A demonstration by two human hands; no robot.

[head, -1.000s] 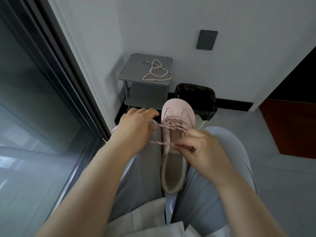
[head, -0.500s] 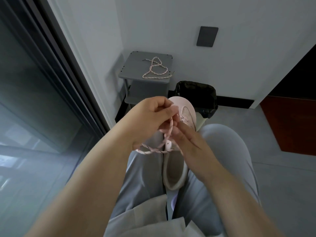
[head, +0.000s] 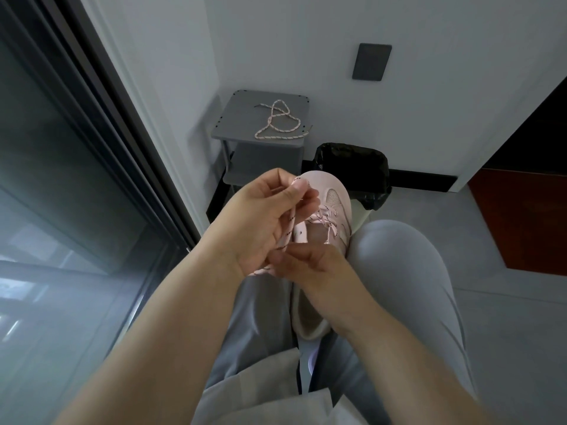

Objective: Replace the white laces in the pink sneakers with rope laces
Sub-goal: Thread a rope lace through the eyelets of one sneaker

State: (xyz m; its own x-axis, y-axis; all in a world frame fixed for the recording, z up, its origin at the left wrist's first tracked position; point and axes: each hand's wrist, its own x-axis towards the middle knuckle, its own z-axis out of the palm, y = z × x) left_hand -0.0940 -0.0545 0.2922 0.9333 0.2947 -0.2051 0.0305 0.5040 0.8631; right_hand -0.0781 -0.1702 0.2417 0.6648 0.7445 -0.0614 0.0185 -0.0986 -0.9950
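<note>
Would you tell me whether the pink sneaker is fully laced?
Partly: the rope lace crosses only the front eyelets of the pink sneaker; left hand and right hand pinch its free lengths.

Grey 2-tier shelf stand [head: 237, 124] in the corner, against white wall [head: 291, 41]. Black-bagged bin [head: 352, 161] just beside it, to its right. Dark rect. plate [head: 371, 61] on wall above bin. Black baseboard [head: 420, 180] runs along wall btm. Big glass door [head: 55, 185] w/ dark frame [head: 101, 118] at left. Red-brown panel [head: 521, 216] at right. Grey floor [head: 506, 317]. Grey trousers [head: 399, 271] in fgd.
</note>
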